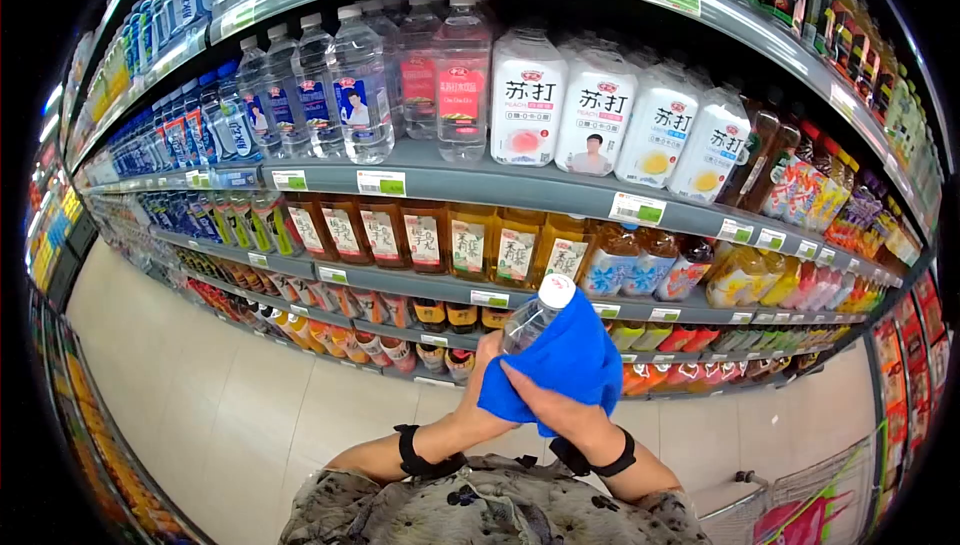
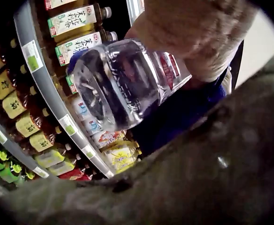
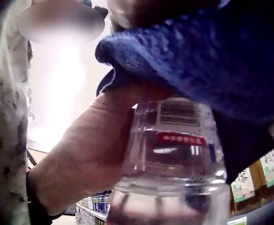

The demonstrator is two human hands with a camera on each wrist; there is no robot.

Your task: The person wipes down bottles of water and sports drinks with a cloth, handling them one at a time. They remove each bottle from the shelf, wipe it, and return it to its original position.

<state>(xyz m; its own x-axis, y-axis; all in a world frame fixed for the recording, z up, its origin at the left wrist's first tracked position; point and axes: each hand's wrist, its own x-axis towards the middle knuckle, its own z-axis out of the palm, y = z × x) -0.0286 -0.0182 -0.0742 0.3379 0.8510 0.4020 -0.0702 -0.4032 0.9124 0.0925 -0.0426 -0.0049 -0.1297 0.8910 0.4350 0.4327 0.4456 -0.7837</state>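
A: Where's the clear plastic bottle [image 1: 525, 327]?
B: In the head view it's between four and five o'clock from the centre, in front of the shelves. Its white cap [image 1: 557, 290] points to about one o'clock.
A: What are the hands doing?
B: The left hand [image 1: 482, 400], at seven o'clock from the bottle, is clamped round it. The right hand [image 1: 568, 413], nearer five o'clock, grips the blue cloth [image 1: 570, 355] against the bottle. Its thumb lies across the front; I can't tell how the fingers behind sit.
A: So the cloth covers it?
B: Partly. It wraps the right side, leaving the cap and some of the left side showing. The right wrist view also shows a barcode label [image 3: 179, 114] with a red strip.
A: And around it?
B: Jasmine tea bottles [image 1: 515, 250] stand on the shelf at eleven o'clock from the cap. White-labelled soda water bottles [image 1: 600, 110] are higher, around one o'clock. A shopping cart [image 1: 790, 505] is at about four o'clock, on the tiled floor [image 1: 260, 375].
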